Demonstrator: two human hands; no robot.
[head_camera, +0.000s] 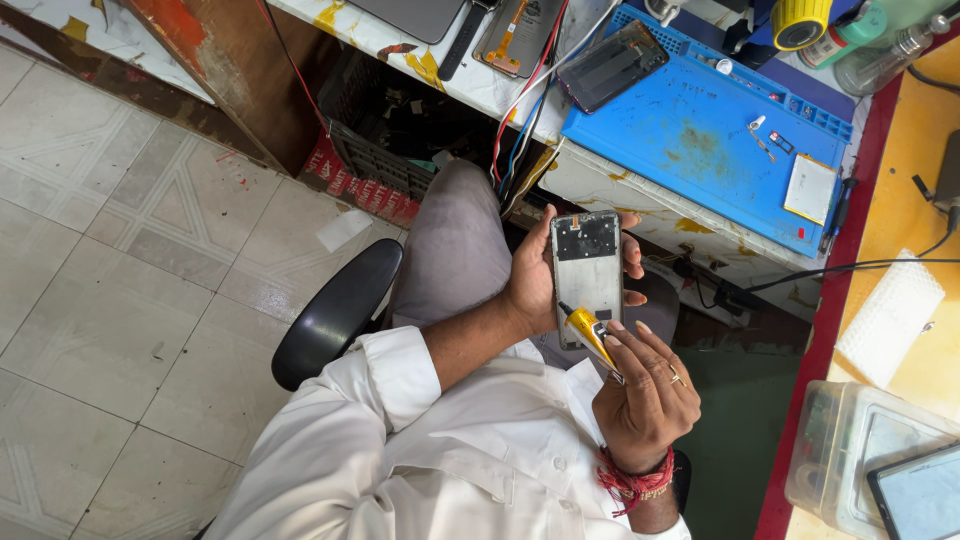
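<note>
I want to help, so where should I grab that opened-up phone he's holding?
Grip the opened phone by its two long edges, coming from behind, as the left hand does. Its open inside faces up and the right hand works there with a yellow tool.

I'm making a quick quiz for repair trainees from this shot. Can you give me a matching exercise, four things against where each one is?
Things:
1. opened phone
2. yellow-handled tool
3. blue work mat
4. red thread band

Places:
a. around the right wrist
b. on the bench top
c. held upright in the left hand
d. between the fingers of the right hand

Pairs: 1-c, 2-d, 3-b, 4-a
</note>
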